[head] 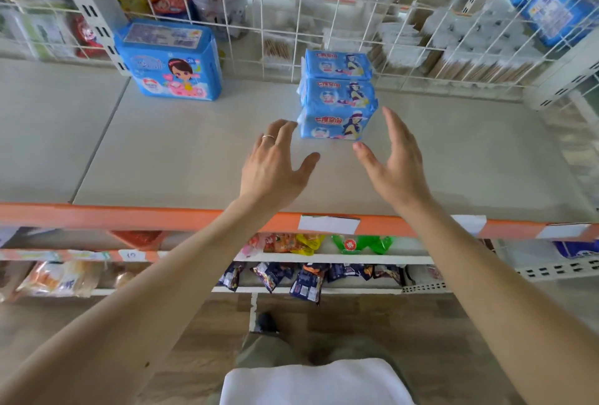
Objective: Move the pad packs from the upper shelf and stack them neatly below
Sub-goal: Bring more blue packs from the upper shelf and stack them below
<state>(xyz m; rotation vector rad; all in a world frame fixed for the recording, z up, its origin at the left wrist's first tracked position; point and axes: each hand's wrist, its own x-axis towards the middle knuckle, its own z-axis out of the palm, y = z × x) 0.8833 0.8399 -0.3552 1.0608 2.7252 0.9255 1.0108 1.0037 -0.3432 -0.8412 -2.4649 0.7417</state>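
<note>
Three small blue pad packs (337,96) lie in a row on the pale shelf (181,158), running from near the wire grid (324,15) at the back toward the person, each touching the next. The nearest pack sits between the person's two hands.

The left hand (275,164) hovers just left of that nearest pack, palm down, its fingers (282,132) spread and gently bent, holding nothing (a thin ring shows on one of them). Whether its fingertips touch the pack's left edge cannot be told. The right hand (393,161) is raised on the other side, palm turned inward toward the packs, its fingers (393,122) straight and close together, thumb stretched out, also holding nothing and a little apart from the pack.

A larger blue pad pack (170,61) with a cartoon girl on its face stands upright further left, close against the grid and well apart from the three small ones.

The shelf's front edge carries an orange strip (129,218) with white paper labels (329,223). Below it, lower shelves hold colourful snack packets (291,278). Behind the grid are blurred goods, among them another blue package (551,5) at the upper right.
</note>
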